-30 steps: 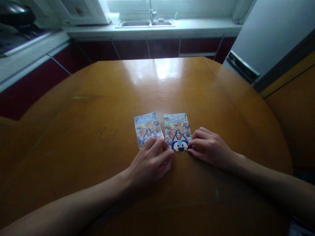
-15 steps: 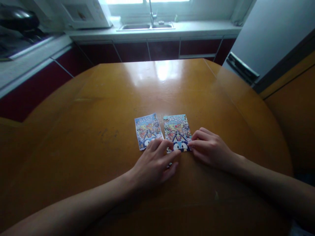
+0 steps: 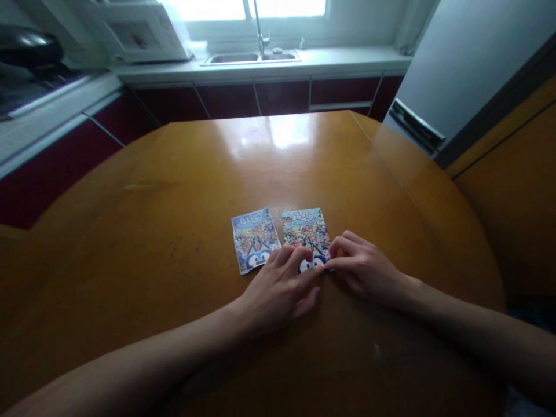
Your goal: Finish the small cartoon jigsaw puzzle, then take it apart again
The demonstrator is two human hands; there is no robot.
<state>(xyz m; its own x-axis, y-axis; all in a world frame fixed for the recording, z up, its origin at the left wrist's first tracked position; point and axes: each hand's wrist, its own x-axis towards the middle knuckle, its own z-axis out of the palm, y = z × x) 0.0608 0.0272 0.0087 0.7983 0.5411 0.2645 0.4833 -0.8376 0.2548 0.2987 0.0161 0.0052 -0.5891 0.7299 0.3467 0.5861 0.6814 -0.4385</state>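
Observation:
A small jigsaw puzzle (image 3: 306, 226) with a colourful crowd of cartoon figures and a blue dog's face lies flat on the table. Left of it is a slightly curled paper picture (image 3: 252, 231) with the same print. My left hand (image 3: 282, 281) covers the puzzle's lower left part, its fingers apart and its index fingertip at the lower edge. At the lower right corner, my right hand (image 3: 362, 263) has its fingers curled in against the puzzle's edge. What lies beneath both hands' fingertips is hidden.
Both pictures rest on a large glossy wooden table (image 3: 174, 179). Beyond it stand a counter with a sink (image 3: 237, 58), a microwave (image 3: 139, 35) and a black pan (image 3: 30, 46) on the left. A fridge (image 3: 469, 63) is at the right.
My left index finger has moved over the puzzle's lower edge, and the right fingertips have come in closer to it. The small bits under my left hand no longer show. The camera view has shifted slightly.

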